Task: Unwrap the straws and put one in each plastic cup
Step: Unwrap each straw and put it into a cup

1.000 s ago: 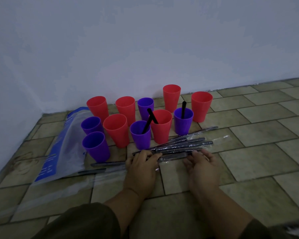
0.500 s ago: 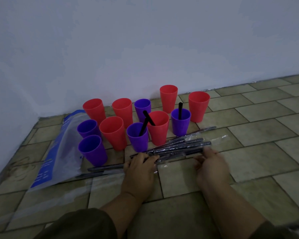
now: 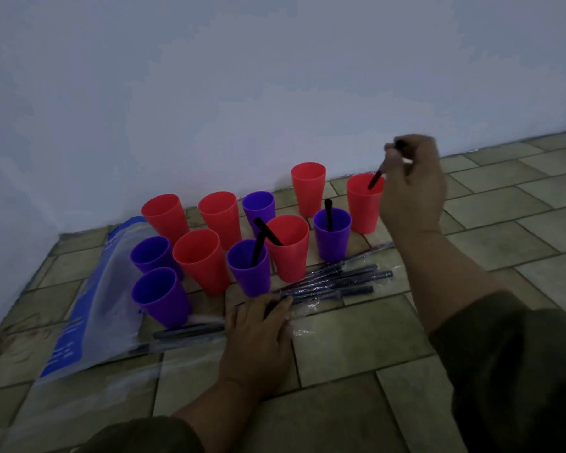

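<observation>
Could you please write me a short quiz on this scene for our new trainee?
1. True or false: the right hand holds a straw over a purple cup.
2. How many cups hold a straw that no hand touches? A two, B three, C five.
3. Fill in: the left hand rests on wrapped ____ on the floor.
Key: 1 false, it is a red cup; 2 B; 3 straws.

Nothing can be read; the blue bag [image 3: 72,335] carries pale printed lines, too blurred to make out.
</observation>
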